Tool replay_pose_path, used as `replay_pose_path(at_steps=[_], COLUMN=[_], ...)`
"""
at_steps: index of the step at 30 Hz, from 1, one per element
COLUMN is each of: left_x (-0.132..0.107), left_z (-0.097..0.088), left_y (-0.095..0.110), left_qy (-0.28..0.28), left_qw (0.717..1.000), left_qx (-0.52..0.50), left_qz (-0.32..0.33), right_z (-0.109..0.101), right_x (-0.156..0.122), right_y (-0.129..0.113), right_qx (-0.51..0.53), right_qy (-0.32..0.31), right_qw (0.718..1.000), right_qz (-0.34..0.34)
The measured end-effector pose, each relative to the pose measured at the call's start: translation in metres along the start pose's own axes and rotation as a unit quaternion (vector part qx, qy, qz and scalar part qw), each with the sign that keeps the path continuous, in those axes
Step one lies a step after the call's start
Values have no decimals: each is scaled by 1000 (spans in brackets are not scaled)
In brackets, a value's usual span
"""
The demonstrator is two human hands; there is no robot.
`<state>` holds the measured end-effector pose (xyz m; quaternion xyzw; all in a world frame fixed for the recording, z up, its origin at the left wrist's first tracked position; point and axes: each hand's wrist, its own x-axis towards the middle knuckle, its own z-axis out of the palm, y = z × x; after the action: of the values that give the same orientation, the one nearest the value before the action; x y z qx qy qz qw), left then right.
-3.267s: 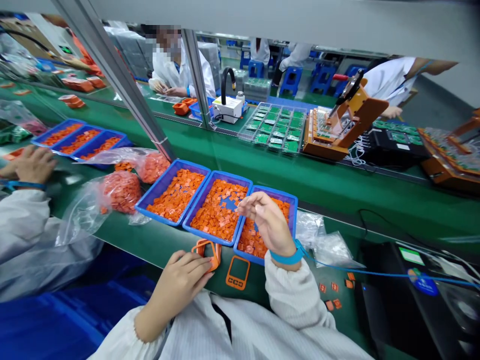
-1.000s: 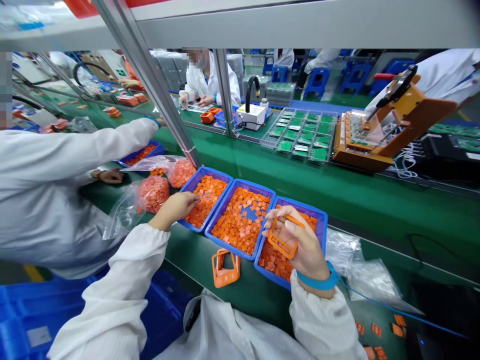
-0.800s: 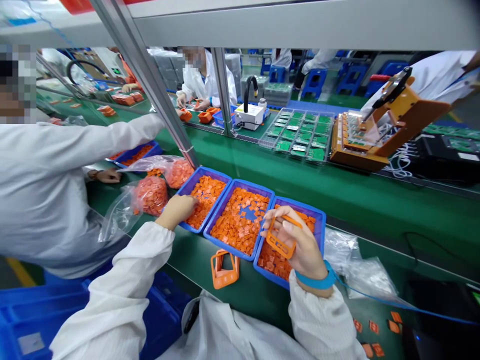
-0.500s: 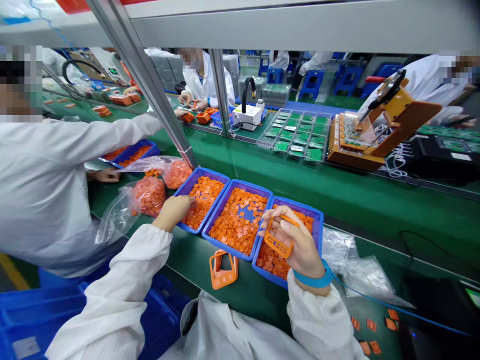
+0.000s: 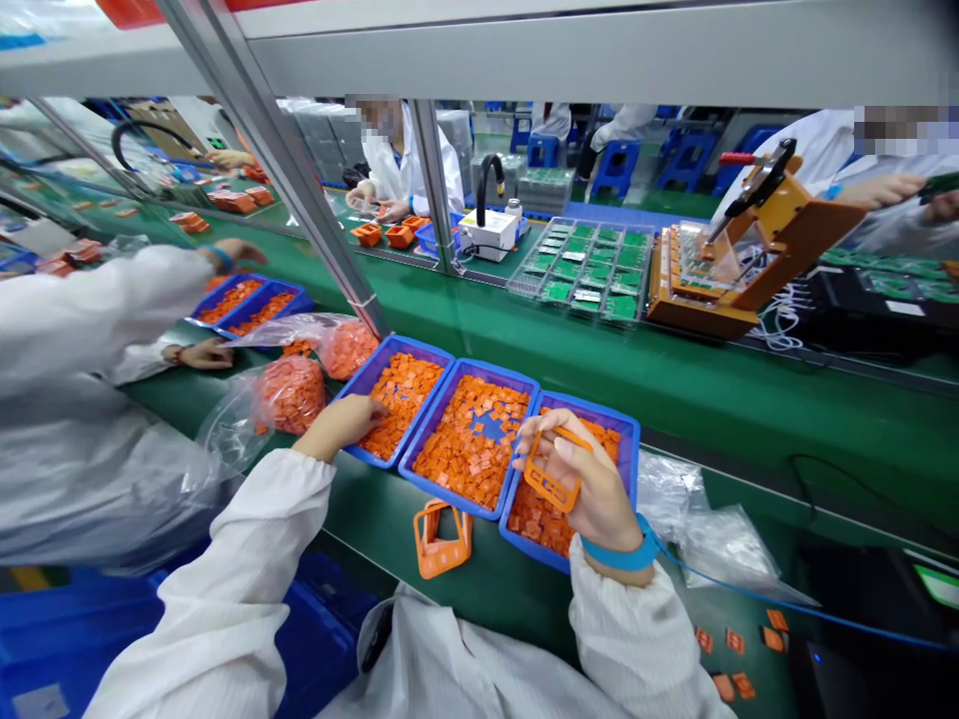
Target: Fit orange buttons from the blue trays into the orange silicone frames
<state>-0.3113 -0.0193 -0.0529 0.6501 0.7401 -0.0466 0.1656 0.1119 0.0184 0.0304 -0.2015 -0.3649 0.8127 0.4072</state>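
My right hand (image 5: 588, 474) holds up an orange plastic frame (image 5: 552, 491) with small cutouts along its lower side, over the right blue bin. My left hand (image 5: 346, 421) reaches over the near side of the left blue bin (image 5: 347, 382). Its fingers are drawn together at the small orange plastic pieces (image 5: 409, 384) inside, and whatever is between the fingertips is hidden. The middle blue bin (image 5: 459, 496) holds more such pieces, with part of its bottom showing. On the green bench in front of it lie stacked orange frames (image 5: 444, 544).
Bags of orange pieces (image 5: 291, 394) lie left of the bins. Clear plastic bags (image 5: 723, 539) and a blue wrist-strap cord (image 5: 738, 589) are on the right, with loose orange pieces (image 5: 735, 640) nearby. A metal post (image 5: 296, 170) rises behind the bins. A co-worker's sleeve (image 5: 112, 300) is at left.
The co-worker at left has leaned back, with an arm drawn back to the left. Both my hands stay at nearly the same places over the bins, and the view has shifted slightly.
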Motion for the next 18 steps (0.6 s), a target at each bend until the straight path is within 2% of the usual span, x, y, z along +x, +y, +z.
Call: replay_pose_path(at_steps=[6,10,13,15,16,18], left_x=[-6,-15,-27,-35,-39,-46], left_z=[-11,-21,-27,-32,-35,-44], left_y=[11,30,56,80,94,123], left_qy=[48,96,105,87,74,38], left_qw=[996,983,967,949,936,890], left_qx=[-64,-151,-233,-301,-343,-450], left_qz=[-31,-25,1,27,40,58], right_z=[0,0,2,6,8,12], right_x=[0,2,2,2,1,0], right_y=[0,2,4,6,8,10], right_qx=[3,7,15,24,28,36], right_qy=[6,3,1,-6,-8,-3], right_qw=[1000,1000,1000,999,999,996], right_qz=[8,-2,-13,-27,-40,-77])
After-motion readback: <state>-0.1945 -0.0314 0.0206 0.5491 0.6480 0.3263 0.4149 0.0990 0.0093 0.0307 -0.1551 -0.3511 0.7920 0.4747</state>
